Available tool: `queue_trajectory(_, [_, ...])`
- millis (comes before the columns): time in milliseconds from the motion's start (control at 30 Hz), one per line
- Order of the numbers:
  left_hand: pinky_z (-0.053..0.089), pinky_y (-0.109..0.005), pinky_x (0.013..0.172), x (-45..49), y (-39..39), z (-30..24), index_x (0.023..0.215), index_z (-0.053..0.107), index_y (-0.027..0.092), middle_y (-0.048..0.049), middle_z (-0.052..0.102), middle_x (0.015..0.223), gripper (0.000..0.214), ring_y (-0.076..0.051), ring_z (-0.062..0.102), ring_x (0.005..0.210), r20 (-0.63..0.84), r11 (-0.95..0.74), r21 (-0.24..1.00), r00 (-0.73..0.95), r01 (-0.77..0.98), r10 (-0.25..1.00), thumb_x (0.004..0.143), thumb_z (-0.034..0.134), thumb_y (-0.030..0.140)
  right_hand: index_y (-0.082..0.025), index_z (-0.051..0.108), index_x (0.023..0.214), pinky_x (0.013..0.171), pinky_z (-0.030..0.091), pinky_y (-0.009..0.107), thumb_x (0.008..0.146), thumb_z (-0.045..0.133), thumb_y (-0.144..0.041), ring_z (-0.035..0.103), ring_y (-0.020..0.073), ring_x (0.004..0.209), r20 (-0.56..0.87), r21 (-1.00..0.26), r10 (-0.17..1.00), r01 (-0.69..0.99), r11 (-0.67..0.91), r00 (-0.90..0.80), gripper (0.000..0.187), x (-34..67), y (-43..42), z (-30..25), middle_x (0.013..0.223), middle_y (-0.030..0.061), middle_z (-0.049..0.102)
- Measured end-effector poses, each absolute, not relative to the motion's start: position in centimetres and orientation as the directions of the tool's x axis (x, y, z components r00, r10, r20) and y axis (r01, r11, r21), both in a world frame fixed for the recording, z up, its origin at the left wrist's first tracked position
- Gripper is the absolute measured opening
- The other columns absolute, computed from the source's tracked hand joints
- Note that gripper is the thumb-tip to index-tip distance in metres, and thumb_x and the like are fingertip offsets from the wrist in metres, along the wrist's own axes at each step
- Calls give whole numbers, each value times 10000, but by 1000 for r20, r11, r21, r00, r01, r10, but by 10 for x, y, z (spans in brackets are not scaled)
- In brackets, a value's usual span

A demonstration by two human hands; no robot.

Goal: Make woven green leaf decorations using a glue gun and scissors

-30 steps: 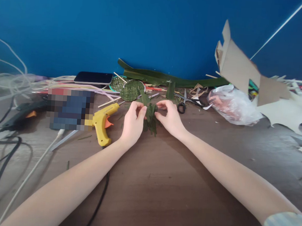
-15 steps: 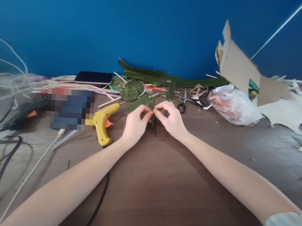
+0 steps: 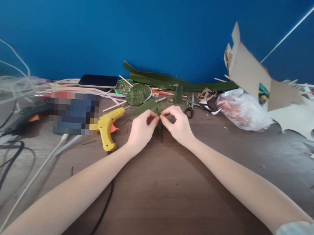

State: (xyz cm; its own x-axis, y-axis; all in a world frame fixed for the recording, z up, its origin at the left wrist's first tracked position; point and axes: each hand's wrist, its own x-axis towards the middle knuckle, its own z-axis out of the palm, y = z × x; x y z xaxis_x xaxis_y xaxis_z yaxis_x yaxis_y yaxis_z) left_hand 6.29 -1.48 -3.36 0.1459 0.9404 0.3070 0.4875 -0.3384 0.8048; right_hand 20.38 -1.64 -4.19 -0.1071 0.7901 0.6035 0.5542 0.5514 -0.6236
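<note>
Over the middle of the brown table, my left hand [image 3: 143,131] and my right hand [image 3: 178,125] meet fingertip to fingertip. Both pinch a narrow green leaf strip [image 3: 159,107], whose top end shows above the fingers. Small dark green scraps [image 3: 160,132] hang or lie just below the fingertips; I cannot tell if they join the strip. A wider piece of green leaf [image 3: 144,107] lies flat behind my left hand. Further back are a round piece covered in green leaf [image 3: 138,94] and a pair of scissors [image 3: 191,108] with black handles.
A yellow glue gun [image 3: 108,128] lies left of my hands, its black cable running forward. Further left are a phone [image 3: 98,81], a blurred-out object [image 3: 75,113] and cables. Long leaves [image 3: 159,79] lie along the blue wall. At right are a plastic bag [image 3: 245,111] and cut cardboard [image 3: 253,68].
Almost nothing differs. My hands stay together on the leaf strip, with only a slight shift of the fingertips and of the whole view.
</note>
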Motion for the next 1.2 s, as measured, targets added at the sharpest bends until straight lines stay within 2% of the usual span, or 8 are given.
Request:
queue_trajectory(433, [406, -209, 594, 64, -16, -32, 655, 523, 174, 47, 576, 637, 115, -83, 500, 580, 369, -396, 781, 156, 483, 916, 768, 530, 150, -210, 504, 715, 695, 401, 303, 764, 533, -141, 507, 164, 764, 588, -644, 803, 544, 537, -97, 89, 203, -17, -42, 740, 6, 571])
queue_trajectory(633, [389, -208, 561, 63, -16, -34, 675, 499, 182, 50, 536, 621, 102, -84, 493, 575, 387, -421, 803, 168, 423, 907, 769, 513, 147, -205, 509, 708, 703, 407, 310, 747, 531, -168, 521, 161, 750, 536, -719, 844, 517, 464, -11, 58, 204, -14, -44, 735, 7, 585])
queue_trajectory(900, [408, -235, 619, 61, -15, -41, 784, 394, 216, 49, 466, 645, 75, -91, 492, 602, 463, -458, 867, 22, 198, 886, 859, 396, 209, -203, 523, 716, 706, 413, 329, 744, 528, -248, 539, 169, 734, 384, -856, 903, 440, 271, 190, 52, 208, -4, -51, 744, 20, 600])
queue_trajectory(1100, [395, -241, 661, 61, -13, -41, 740, 383, 209, 30, 457, 691, 127, -97, 470, 664, 470, -461, 864, 0, 202, 882, 865, 391, 193, -200, 525, 698, 738, 405, 337, 729, 518, -246, 524, 176, 763, 368, -846, 923, 453, 281, 116, 56, 207, -5, -50, 770, 28, 597])
queue_trajectory(1200, [394, -248, 673, 61, -15, -38, 722, 382, 206, 19, 466, 701, 158, -101, 453, 662, 512, -502, 849, -28, 166, 858, 862, 345, 143, -202, 495, 696, 740, 403, 336, 729, 504, -251, 516, 174, 753, 367, -856, 914, 448, 258, 173, 61, 207, -4, -50, 763, 31, 581])
